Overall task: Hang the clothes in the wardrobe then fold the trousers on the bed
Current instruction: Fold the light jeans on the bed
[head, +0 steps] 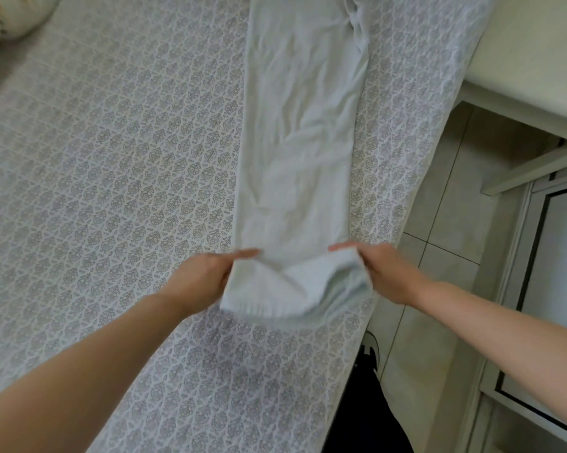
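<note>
Trousers [295,152] lie lengthwise mid-frame on the bed [112,178]; left hand [207,276] and right hand [386,273] pinch the lifted hem corners.

Setting: home bedroom. Evidence: bed [112,158] w/ quilted patterned cover fills most of view; pillow [14,18] at its top-left corner. Pale trousers [295,142] laid flat on the cover. Tiled floor [455,230] runs beside the bed on the right. White-painted furniture [537,76] stands at far right, close to the bed edge; type can't be told.
</note>
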